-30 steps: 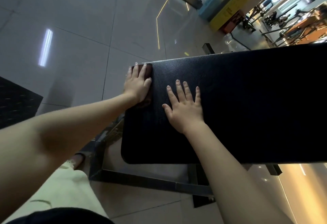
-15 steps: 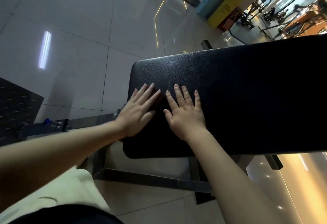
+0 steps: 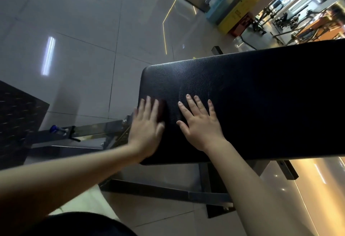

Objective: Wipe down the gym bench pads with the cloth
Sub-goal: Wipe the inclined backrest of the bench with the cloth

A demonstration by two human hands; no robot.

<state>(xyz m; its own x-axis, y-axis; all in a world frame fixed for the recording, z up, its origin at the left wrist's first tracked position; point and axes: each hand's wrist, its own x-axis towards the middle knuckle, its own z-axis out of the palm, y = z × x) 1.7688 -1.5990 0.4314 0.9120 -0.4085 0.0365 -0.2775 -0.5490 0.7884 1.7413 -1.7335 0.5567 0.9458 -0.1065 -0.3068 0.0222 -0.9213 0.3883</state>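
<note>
Since a second ago the left hand [image 3: 147, 125] has slid the cloth [image 3: 161, 109] from the far left corner of the bench pad [image 3: 261, 96] along its left end towards the near edge. The right hand [image 3: 200, 123] has kept its place on the pad.

The left hand is blurred. It lies flat with its fingers straight and close together, pressing the cloth against the pad's left end, and its heel is near the near left corner. The cloth is dark reddish-brown and mostly hidden under that hand. Only a strip shows past the fingers on the right side.

The right hand lies palm-down just beside the left one. Its fingers are spread wide on the black, grained pad and it holds nothing. Hand and cloth are apart, with a narrow band of bare pad between them.

The pad runs off to the right edge of the view. A steel frame [image 3: 168, 189] under it stands on a glossy tiled floor [image 3: 84, 30]. A black rubber mat [image 3: 16, 116] lies at the left, with a blue knob [image 3: 54, 128] just beside it on a frame bar. A yellow box [image 3: 240, 8] and gym machines [image 3: 291, 17] stand well beyond the pad's far edge.
</note>
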